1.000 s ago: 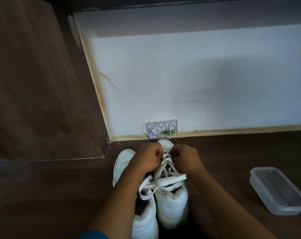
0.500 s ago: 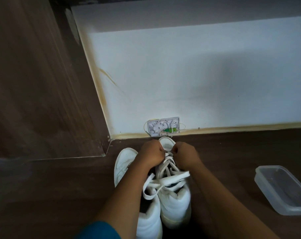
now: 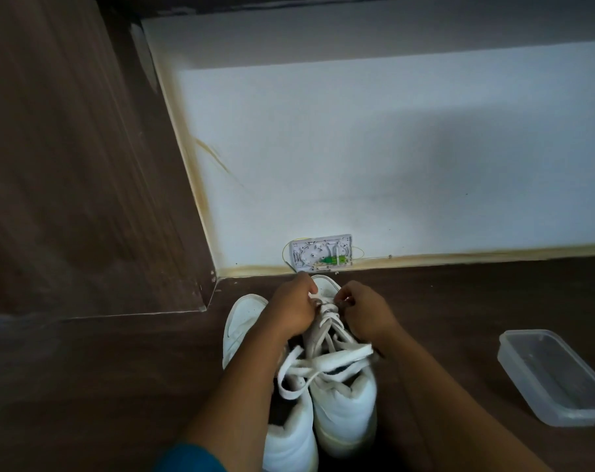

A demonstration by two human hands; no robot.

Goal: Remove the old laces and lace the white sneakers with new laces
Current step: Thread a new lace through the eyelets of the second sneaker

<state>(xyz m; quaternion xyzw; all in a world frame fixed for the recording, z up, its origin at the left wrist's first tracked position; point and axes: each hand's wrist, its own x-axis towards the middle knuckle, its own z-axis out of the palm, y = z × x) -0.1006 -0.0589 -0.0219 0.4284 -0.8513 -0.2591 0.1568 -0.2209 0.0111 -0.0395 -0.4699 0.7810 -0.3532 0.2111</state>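
Two white sneakers stand side by side on the dark floor, toes toward the wall. The right sneaker (image 3: 343, 407) carries a white lace (image 3: 326, 364) whose loose ends trail across its tongue and over the left sneaker (image 3: 243, 327). My left hand (image 3: 292, 310) and my right hand (image 3: 366, 310) sit over the toe end of the right sneaker's lacing, each with curled fingers pinching the lace near the lowest eyelets. My left forearm covers much of the left sneaker.
A clear plastic container (image 3: 555, 376) lies on the floor at the right. An open white wall box (image 3: 321, 252) with green parts sits at the base of the white wall, just beyond the toes. A wooden panel (image 3: 68, 165) rises on the left.
My hands stay on the lace at the toe end, with only small finger shifts. The view has drifted slightly, so the shoes and container sit a little differently in frame.
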